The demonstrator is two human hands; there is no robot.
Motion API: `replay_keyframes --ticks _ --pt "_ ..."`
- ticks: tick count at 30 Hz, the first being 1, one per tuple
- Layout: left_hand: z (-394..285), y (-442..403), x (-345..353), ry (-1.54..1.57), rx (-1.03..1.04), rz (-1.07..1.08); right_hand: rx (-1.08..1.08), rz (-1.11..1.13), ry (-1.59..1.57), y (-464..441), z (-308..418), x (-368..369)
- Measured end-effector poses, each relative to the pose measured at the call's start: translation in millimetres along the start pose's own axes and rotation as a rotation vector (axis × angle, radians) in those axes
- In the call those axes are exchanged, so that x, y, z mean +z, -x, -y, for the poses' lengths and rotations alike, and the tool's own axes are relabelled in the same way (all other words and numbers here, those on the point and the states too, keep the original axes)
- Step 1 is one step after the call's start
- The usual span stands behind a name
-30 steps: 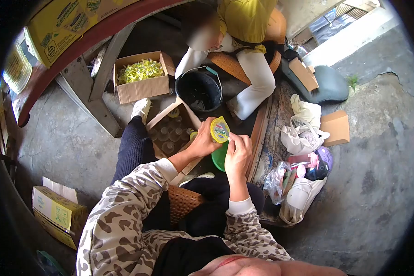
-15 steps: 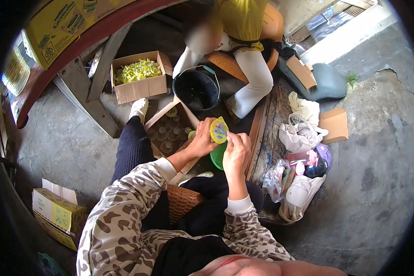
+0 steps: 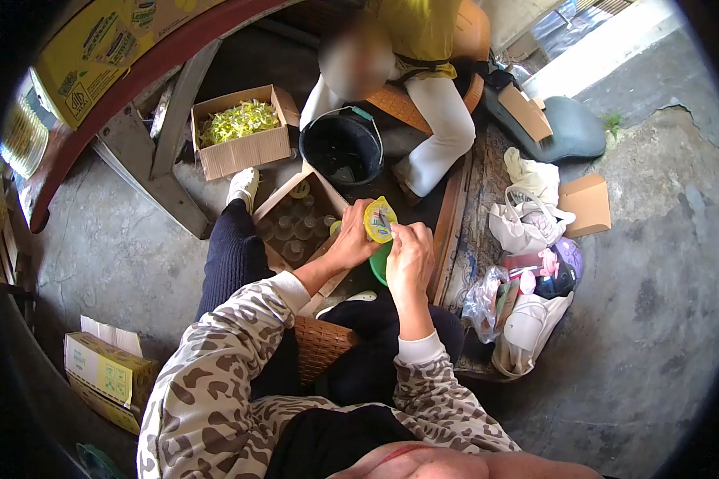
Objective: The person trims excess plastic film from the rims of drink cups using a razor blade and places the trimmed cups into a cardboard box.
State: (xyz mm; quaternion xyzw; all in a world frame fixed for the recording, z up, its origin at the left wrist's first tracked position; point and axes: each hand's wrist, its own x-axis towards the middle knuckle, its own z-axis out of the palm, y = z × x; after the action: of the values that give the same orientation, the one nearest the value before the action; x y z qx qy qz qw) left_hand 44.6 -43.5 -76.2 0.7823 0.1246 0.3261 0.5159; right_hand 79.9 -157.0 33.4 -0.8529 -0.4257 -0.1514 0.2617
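My left hand (image 3: 351,238) is closed round a plastic drink cup with a printed yellow film lid (image 3: 379,219), its top tilted towards me. Most of the cup's body is hidden behind my fingers. At the lid's right edge, the fingers of my right hand (image 3: 411,251) are pinched together. What they grip there is too small to make out. A dark mark or slit shows across the lid. Below my hands is a green container (image 3: 378,263), partly covered. An open cardboard box (image 3: 337,199) with several clear cups stands to the left.
A black bucket (image 3: 339,152) stands ahead, beside a seated person (image 3: 443,120). Further left, a cardboard box (image 3: 244,157) holds yellow-green strips. Bags (image 3: 527,227) and small items lie on a low wooden platform (image 3: 449,231) to the right. A yellow carton (image 3: 104,371) sits at lower left.
The cup's lid has tipped slightly and now looks creased, with a dark mark across it. My right fingers have moved a little up along its edge.
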Motion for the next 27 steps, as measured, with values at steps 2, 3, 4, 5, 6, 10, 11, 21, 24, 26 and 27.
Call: replay_keyframes --ticks 2,3,4,5,6,10,11,21,24,26,27 --pt "3.0 -0.3 0.2 -0.016 0.003 -0.002 0.001 0.008 -0.001 0.1 -1.5 -0.1" --pt "3.7 -0.8 0.0 -0.016 -0.006 -0.002 -0.003 0.006 0.005 0.9 -2.9 0.2" --pt "4.4 -1.4 0.2 -0.016 -0.016 -0.001 -0.007 0.004 0.010 1.4 -3.7 0.7" --pt "4.9 -1.8 1.2 -0.018 -0.018 0.001 -0.004 0.005 0.008 1.5 -3.6 1.6" --pt "4.6 -2.0 2.6 0.011 0.023 -0.043 -0.015 0.015 0.016 1.1 -3.2 2.5" --pt "1.3 -2.4 2.7 0.089 0.042 -0.077 -0.010 0.023 0.010 0.6 -4.6 1.7" --pt "-0.3 -1.7 2.0 0.086 0.043 -0.072 -0.004 0.020 0.008 1.2 -5.4 1.3" --pt "3.5 -8.3 -7.3 0.184 -0.078 -0.016 0.075 0.038 -0.109 -0.1 -15.8 -19.2" --pt "4.6 -11.1 -10.6 0.226 -0.114 -0.039 0.120 0.026 -0.182 -0.7 -23.9 -25.7" --pt "18.0 -13.1 -9.7 0.297 -0.197 -0.070 0.129 0.024 -0.198 -2.8 -25.8 -34.1" --pt "29.6 -13.3 -10.6 0.204 -0.161 -0.083 0.124 0.010 -0.214 -2.8 -29.4 -34.5"
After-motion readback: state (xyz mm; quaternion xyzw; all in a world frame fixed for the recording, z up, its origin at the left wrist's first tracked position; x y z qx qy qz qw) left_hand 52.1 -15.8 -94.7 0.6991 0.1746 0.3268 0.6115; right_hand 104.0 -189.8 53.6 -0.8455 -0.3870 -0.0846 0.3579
